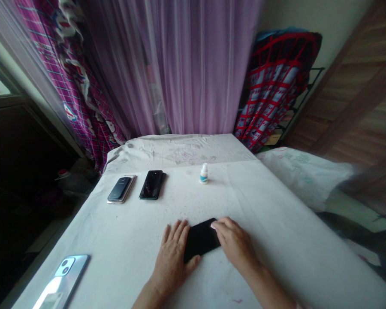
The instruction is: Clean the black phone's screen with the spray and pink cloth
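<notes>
A smartphone (201, 241) with a dark, blank screen lies face up on the white-covered table, slightly slanted. My left hand (173, 251) steadies its left end, with the fingers along the far side and the thumb at the near edge. At the far right corner of the screen, my right hand (233, 240) is closed in a pinch. Between its fingertips shows a small pale wad (214, 225), touching the glass; its kind is too small to make out. Beyond the hands stands a small white dropper bottle (203, 174) with a blue-green label.
Two stacked phones (120, 189) lie at the back left, beside another pair of dark phones (152, 185). A shiny light-blue phone (62, 281) rests near the table's left edge. Purple curtains (199, 68) hang behind the table (263, 240).
</notes>
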### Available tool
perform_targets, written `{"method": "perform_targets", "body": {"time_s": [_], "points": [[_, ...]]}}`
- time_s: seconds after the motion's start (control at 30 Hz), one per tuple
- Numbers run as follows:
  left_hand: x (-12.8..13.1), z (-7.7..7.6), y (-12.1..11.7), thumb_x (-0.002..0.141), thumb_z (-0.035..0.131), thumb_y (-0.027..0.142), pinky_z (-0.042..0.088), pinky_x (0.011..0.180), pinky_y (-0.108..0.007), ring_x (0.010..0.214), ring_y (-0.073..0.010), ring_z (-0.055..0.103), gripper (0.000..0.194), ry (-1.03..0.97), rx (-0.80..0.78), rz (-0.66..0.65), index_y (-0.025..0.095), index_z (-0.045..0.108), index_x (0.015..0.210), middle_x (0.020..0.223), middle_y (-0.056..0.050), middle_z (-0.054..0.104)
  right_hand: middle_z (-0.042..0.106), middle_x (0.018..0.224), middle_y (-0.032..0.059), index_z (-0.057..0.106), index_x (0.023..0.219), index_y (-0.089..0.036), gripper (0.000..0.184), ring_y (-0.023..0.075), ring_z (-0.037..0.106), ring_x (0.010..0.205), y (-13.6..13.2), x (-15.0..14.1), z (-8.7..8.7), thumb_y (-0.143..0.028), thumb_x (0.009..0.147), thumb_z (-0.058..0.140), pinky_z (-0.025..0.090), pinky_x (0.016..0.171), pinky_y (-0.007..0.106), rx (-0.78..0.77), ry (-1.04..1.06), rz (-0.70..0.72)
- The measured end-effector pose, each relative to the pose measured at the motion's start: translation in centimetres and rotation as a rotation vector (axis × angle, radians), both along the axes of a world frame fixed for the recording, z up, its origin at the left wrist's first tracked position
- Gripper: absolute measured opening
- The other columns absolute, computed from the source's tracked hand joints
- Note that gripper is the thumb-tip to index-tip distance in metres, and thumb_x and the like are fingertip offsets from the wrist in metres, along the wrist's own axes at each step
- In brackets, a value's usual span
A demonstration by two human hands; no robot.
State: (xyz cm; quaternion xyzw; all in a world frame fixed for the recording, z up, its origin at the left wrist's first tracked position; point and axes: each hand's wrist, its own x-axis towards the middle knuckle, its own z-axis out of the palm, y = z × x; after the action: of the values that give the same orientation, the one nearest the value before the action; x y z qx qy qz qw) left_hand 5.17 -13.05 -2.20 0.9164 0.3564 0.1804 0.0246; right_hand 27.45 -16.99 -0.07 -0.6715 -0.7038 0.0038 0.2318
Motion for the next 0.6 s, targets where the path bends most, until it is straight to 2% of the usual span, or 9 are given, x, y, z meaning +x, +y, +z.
{"method": "perform_targets", "body": {"time_s": [0.1, 0.2, 0.5, 0.6], "points": [[0.0, 0.1, 0.1, 0.089, 0.053, 0.057, 0.029, 0.112, -0.054, 0.136, -0.0321, 0.039, 0.071, 0.007, -0.005, -0.003, 0.013, 0.038, 0.142, 0.146, -0.015, 0.045, 0.068, 0.093, 0.0063, 0.071, 0.096, -0.021, 0.029, 0.0171, 0.065, 0.084, 2.0, -0.2, 0.2, -0.012, 0.091, 0.045, 0.050, 0.075, 0.025, 0.004, 0.006, -0.041], [-0.1, 0.1, 0.0, 0.089, 0.052, 0.058, 0.029, 0.112, -0.053, 0.136, -0.0321, 0.039, 0.071, 0.008, -0.013, 0.001, 0.013, 0.038, 0.142, 0.146, -0.015, 0.045, 0.068, 0.093, 0.0061, 0.072, 0.095, -0.021, 0.027, 0.0169, 0.065, 0.084, 2.7, -0.2, 0.1, -0.012, 0.090, 0.047, 0.050, 0.074, 0.024, 0.008, 0.009, -0.049], [0.0, 0.1, -0.1, 0.087, 0.055, 0.057, 0.026, 0.113, -0.053, 0.137, -0.0318, 0.038, 0.075, -0.019, -0.046, 0.001, 0.016, 0.032, 0.146, 0.147, -0.013, 0.043, 0.068, 0.094, 0.0069, 0.069, 0.100, -0.020, 0.029, 0.0162, 0.067, 0.083, -1.5, 0.7, -0.6, -0.015, 0.093, 0.041, 0.050, 0.074, 0.024, 0.060, 0.056, 0.015], [0.1, 0.2, -0.1, 0.087, 0.055, 0.056, 0.026, 0.114, -0.053, 0.136, -0.0317, 0.038, 0.076, -0.015, -0.057, 0.001, 0.018, 0.031, 0.147, 0.148, -0.013, 0.043, 0.068, 0.093, 0.0069, 0.069, 0.100, -0.020, 0.029, 0.0166, 0.067, 0.081, -1.4, 0.7, -0.6, -0.014, 0.093, 0.041, 0.051, 0.072, 0.025, 0.047, 0.026, 0.019]]}}
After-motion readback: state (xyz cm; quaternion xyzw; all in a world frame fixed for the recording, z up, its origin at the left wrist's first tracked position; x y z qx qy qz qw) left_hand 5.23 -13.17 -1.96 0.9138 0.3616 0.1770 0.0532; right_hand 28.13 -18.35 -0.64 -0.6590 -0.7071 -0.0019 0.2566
